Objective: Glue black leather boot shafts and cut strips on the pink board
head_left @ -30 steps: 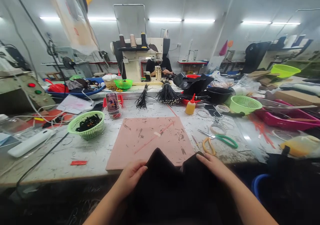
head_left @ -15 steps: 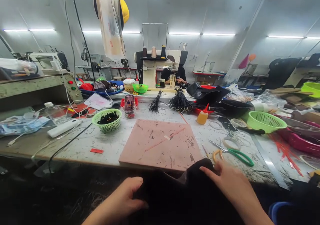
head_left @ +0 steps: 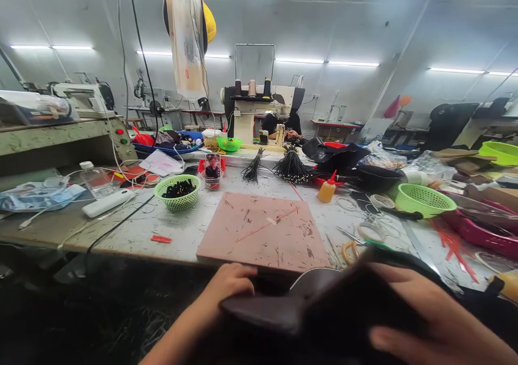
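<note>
Bright, even light comes from the ceiling tube lights (head_left: 327, 62) across the upper frame, which glare white. Straight lines bow towards the edges. The right hand (head_left: 429, 322) at the lower right is blurred and out of focus, and the lower left lies in deep shadow

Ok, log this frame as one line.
left hand: grips dark leather piece | right hand: holds same piece, near camera | behind: pink cutting mat, scissors on workbench

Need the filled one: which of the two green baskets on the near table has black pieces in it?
The green basket on the left, beside the pink mat, holds black pieces; the right green basket looks empty.
</note>
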Motion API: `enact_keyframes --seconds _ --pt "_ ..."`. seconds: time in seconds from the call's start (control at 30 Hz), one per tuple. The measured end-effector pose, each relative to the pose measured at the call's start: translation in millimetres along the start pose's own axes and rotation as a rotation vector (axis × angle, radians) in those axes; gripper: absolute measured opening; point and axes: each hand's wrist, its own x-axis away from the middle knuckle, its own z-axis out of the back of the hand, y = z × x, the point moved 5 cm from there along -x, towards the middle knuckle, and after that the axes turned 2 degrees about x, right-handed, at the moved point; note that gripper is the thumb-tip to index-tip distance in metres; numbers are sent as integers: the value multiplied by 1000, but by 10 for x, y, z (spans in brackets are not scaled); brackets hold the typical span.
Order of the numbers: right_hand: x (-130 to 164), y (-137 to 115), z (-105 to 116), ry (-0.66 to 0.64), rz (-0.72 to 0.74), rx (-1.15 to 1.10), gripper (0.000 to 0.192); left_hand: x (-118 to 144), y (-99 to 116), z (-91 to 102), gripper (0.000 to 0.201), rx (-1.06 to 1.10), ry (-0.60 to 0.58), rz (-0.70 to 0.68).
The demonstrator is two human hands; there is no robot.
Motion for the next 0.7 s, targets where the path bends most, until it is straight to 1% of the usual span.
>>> enact_keyframes --seconds 0.03,0.07,0.1,0.13,0.17,0.2,0.27,0.3,0.33,0.37,0.4,0.43,0.47,0.53,0.57,0.63,0.7 --pt "-109 -134 -108 -99 108 177 22 -52 -59 59 11 -14 13 43" --pt "-210 -226 -229 -175 191 333 22 -72 -106 145 19 -18 40 101" --pt "-302 -282 -345 -211 251 464 24 -62 -126 244 28 -8 73 152" --pt "-376 -309 -469 -251 292 558 24 -28 -129 337 34 47 105 216" --pt "-431 -317 -589 -289 320 617 23 9 -77 401 38 120 106 214" --pt "-465 -315 -707 -339 345 643 22 40 24 425 47 197 71 155" --pt "-478 -312 -925 -493 418 608 17 78 288 364 80 320 -41 -14" --pt "-473 -318 -1005 -567 462 571 17 84 425 287 85 379 -104 -105" --pt "-469 -323 -1060 -635 499 537 16 83 539 190 78 449 -162 -165" --pt "-474 -318 -1093 -693 515 516 15 75 620 82 63 522 -216 -184" --pt "-495 -296 -1103 -731 496 521 12 62 674 -12 51 587 -235 -186" --pt "-533 -254 -1094 -744 441 555 9 50 708 -85 44 638 -231 -189" --pt "-579 -199 -1071 -734 362 606 8 40 722 -140 43 676 -220 -187" --pt "-655 -96 -1015 -670 217 692 9 31 707 -185 45 723 -191 -186" --pt "-674 -65 -999 -629 181 705 11 29 679 -188 45 743 -192 -175" --pt "-672 -49 -1009 -555 197 661 14 24 593 -172 44 770 -221 -134" --pt "-641 -64 -1036 -466 263 575 14 27 494 -142 47 812 -264 -89"
